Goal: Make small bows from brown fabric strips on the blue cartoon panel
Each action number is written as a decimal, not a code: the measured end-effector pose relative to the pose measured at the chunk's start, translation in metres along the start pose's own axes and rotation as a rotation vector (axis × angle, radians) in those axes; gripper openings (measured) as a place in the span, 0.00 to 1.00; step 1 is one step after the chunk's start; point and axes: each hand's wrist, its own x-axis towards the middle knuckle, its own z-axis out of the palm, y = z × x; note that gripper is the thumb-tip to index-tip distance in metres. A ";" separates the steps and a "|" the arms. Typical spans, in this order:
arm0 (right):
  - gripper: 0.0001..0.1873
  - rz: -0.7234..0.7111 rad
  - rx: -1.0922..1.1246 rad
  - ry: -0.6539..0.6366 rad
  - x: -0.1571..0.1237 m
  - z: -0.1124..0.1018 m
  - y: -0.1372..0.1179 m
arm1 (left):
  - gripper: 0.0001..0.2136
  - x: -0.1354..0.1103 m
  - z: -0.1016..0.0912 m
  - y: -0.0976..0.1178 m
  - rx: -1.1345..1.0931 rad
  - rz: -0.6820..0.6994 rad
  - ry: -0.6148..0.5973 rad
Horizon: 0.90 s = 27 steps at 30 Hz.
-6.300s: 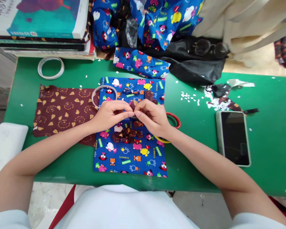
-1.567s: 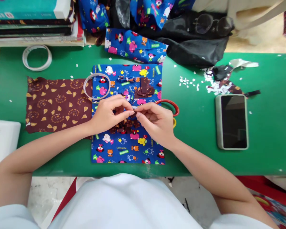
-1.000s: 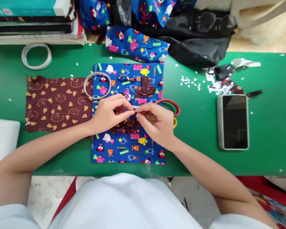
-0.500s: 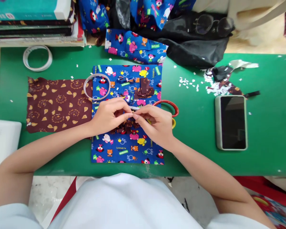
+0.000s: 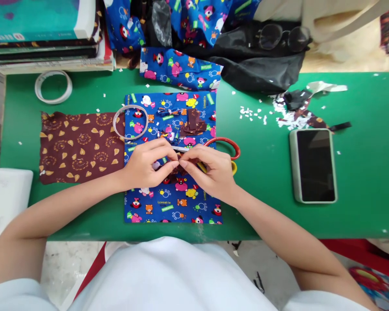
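Note:
My left hand [image 5: 145, 166] and my right hand [image 5: 209, 170] meet fingertip to fingertip over a blue cartoon-print cloth [image 5: 173, 203] on the green table [image 5: 266, 172]. Both pinch a small brown folded fabric piece [image 5: 176, 165] between them. Under the fingers lies a cluster of folded brown pieces, mostly hidden. A small pile of brown fabric squares [image 5: 192, 125] rests on the cloth just beyond my hands. A tape roll [image 5: 130, 123] lies at the cloth's upper left corner. Red-handled scissors [image 5: 228, 147] lie beside my right hand.
A brown leaf-print cloth [image 5: 78, 144] lies left. A second tape roll [image 5: 53, 86] and stacked books [image 5: 45, 39] are at the back left. A phone [image 5: 313, 165] lies right, paper and fabric scraps [image 5: 294, 114] behind it. A black bag with glasses [image 5: 278, 39] sits behind. A white box [image 5: 6, 201] is at the left edge.
Both hands have shifted a little toward me and lower onto the cluster of brown pieces, still pinching together. The view has tilted slightly.

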 end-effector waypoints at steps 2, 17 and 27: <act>0.05 -0.014 -0.034 0.020 -0.001 0.002 -0.002 | 0.04 0.001 -0.004 -0.004 0.098 0.030 0.051; 0.02 -0.171 -0.461 -0.039 -0.005 0.005 0.005 | 0.09 0.027 -0.023 -0.044 0.613 -0.338 -0.139; 0.08 -0.110 -0.315 0.005 -0.005 0.000 0.006 | 0.09 0.027 -0.017 -0.033 0.475 -0.228 -0.050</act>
